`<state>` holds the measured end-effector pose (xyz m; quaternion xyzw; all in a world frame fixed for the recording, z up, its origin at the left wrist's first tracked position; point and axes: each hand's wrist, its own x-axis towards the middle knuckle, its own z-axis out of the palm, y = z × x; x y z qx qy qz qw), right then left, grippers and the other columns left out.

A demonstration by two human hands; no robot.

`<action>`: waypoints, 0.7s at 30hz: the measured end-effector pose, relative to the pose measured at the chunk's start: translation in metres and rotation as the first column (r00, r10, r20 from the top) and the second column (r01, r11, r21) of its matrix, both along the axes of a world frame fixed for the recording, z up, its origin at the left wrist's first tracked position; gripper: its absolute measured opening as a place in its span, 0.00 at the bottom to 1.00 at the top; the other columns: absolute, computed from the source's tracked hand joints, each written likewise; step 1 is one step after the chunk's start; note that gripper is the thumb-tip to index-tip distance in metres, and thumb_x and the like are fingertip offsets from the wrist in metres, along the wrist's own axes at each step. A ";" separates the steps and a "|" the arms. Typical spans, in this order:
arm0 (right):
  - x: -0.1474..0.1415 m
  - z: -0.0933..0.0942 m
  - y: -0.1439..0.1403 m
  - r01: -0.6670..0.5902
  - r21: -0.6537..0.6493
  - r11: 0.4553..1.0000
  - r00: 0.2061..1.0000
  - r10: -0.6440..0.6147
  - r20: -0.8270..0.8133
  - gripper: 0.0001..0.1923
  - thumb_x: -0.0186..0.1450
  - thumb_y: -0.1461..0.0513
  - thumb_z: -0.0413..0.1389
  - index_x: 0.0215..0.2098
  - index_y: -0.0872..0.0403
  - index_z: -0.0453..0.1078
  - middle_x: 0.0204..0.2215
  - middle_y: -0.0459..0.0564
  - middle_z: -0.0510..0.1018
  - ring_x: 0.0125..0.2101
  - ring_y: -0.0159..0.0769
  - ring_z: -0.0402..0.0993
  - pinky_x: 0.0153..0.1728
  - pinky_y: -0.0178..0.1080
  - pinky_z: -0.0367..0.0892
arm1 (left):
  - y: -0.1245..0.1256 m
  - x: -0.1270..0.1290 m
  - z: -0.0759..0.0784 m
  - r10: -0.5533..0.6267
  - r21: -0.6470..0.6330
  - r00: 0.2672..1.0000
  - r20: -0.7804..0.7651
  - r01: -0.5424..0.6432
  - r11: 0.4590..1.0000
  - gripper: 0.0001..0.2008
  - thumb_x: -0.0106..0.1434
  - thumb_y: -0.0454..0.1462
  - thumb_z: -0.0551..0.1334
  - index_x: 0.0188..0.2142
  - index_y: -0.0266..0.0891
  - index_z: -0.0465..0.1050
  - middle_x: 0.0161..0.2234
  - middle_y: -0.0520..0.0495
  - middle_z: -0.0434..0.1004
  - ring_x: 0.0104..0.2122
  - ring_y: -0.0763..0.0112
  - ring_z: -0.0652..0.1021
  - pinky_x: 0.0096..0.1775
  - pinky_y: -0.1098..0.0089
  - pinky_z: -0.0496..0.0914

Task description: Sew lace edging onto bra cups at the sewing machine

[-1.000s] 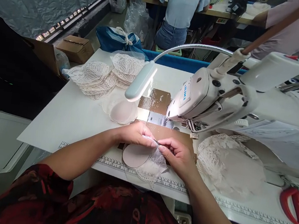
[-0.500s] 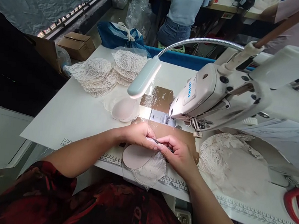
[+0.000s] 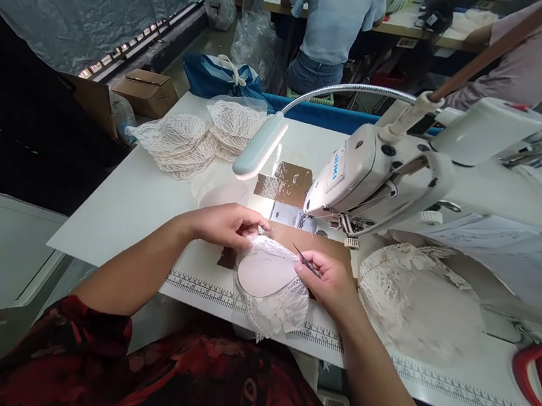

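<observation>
Head view: lace-covered cup lies on table near edge, just near of sewing machine. L hand pinches lace at far edge; R hand pinches small snips. Recommend: keep lace taut, tips clear of fabric. Lace stack far left.

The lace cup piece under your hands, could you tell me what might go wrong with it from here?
1. The right hand holds small pointed snips right at the lace cup piece; the tips could snag or nick the open lace.
2. The piece overhangs the table edge with only the left hand pinching its top, so it might slip off.
</observation>
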<state>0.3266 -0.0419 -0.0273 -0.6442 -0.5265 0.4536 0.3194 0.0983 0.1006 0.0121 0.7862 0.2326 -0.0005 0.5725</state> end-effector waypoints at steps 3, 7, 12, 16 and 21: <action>0.001 -0.003 -0.003 0.007 0.009 1.000 1.000 -0.007 -0.017 0.14 0.61 0.52 0.55 0.36 0.54 0.73 0.28 0.48 0.76 0.28 0.35 0.70 0.29 0.37 0.66 | -0.006 -0.010 0.015 0.126 0.178 0.992 0.024 -0.128 0.976 0.17 0.59 0.36 0.61 0.48 0.37 0.73 0.38 0.46 0.74 0.37 0.69 0.73 0.32 0.75 0.65; 0.001 -0.002 -0.006 0.006 0.054 0.999 1.000 -0.006 -0.008 0.12 0.62 0.53 0.54 0.33 0.53 0.71 0.25 0.45 0.71 0.25 0.32 0.66 0.26 0.35 0.61 | -0.016 -0.026 0.018 0.239 0.176 0.968 -0.077 -0.223 0.959 0.14 0.61 0.45 0.62 0.38 0.36 0.76 0.31 0.49 0.74 0.30 0.73 0.71 0.29 0.75 0.62; 0.004 -0.001 -0.010 -0.029 0.126 0.992 0.999 0.034 -0.042 0.11 0.62 0.53 0.54 0.34 0.52 0.70 0.26 0.45 0.71 0.25 0.32 0.64 0.26 0.35 0.61 | -0.032 -0.023 -0.011 0.228 -0.397 0.959 -0.166 -0.277 0.875 0.29 0.54 0.49 0.67 0.51 0.35 0.71 0.30 0.50 0.72 0.26 0.76 0.71 0.24 0.78 0.58; 0.006 -0.001 -0.014 -0.057 0.167 0.984 0.998 0.063 -0.028 0.11 0.62 0.53 0.54 0.34 0.52 0.69 0.28 0.46 0.72 0.27 0.33 0.66 0.28 0.35 0.62 | -0.040 -0.004 -0.026 0.216 -0.643 0.974 -0.071 -0.210 0.737 0.29 0.52 0.47 0.70 0.49 0.33 0.71 0.21 0.58 0.59 0.18 0.84 0.57 0.19 0.80 0.46; 0.005 0.002 -0.019 -0.103 0.103 0.989 0.995 0.101 0.023 0.09 0.63 0.54 0.53 0.33 0.52 0.67 0.25 0.43 0.67 0.26 0.31 0.63 0.27 0.34 0.60 | -0.039 0.008 -0.025 0.275 -0.582 0.961 -0.024 -0.237 0.778 0.21 0.50 0.45 0.71 0.36 0.31 0.74 0.20 0.55 0.62 0.19 0.82 0.60 0.20 0.78 0.50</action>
